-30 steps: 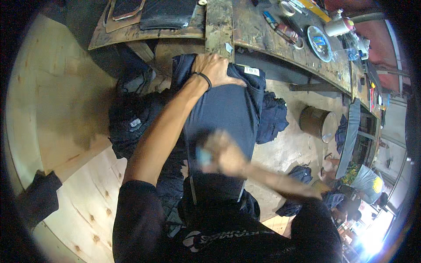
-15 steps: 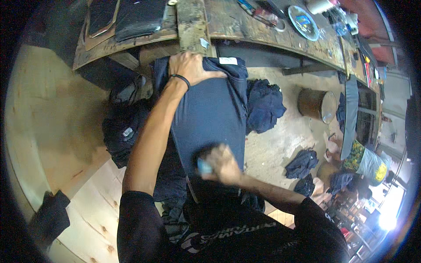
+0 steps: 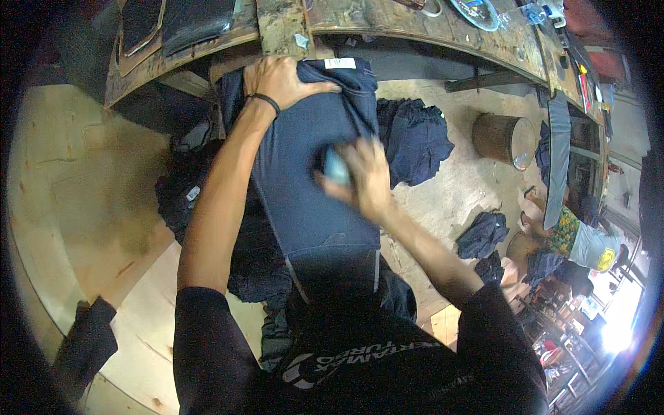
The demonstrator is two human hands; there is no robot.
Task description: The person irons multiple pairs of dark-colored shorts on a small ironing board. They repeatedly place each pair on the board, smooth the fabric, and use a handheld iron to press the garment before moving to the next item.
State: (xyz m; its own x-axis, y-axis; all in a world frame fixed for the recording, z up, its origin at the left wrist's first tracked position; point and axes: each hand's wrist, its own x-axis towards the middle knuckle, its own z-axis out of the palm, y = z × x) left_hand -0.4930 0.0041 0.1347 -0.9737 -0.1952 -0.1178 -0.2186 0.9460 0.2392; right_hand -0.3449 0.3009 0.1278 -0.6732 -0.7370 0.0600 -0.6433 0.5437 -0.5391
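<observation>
A pair of dark blue denim jeans (image 3: 304, 207), with a white label at its far edge, lies stretched out flat in front of me. At its far left end my left hand (image 3: 273, 81) is closed over the cloth, the thumb stretched out to the right. My right hand (image 3: 370, 173) grips a small block, light blue and dark (image 3: 335, 167), against the middle of the denim. Motion blurs this hand and the block, so the block's exact kind cannot be made out.
Beyond the jeans runs a worn wooden bench (image 3: 394, 21) with a round dish (image 3: 476, 10). Dark garments lie piled on the left (image 3: 183, 187) and right (image 3: 415, 142). A brown drum (image 3: 503, 140) stands at right. Farther right is another person in a grey shirt (image 3: 591, 245).
My right hand has slid the block away from me along the denim, from the near part to the middle. My left hand keeps its hold at the far edge; the view has shifted slightly.
</observation>
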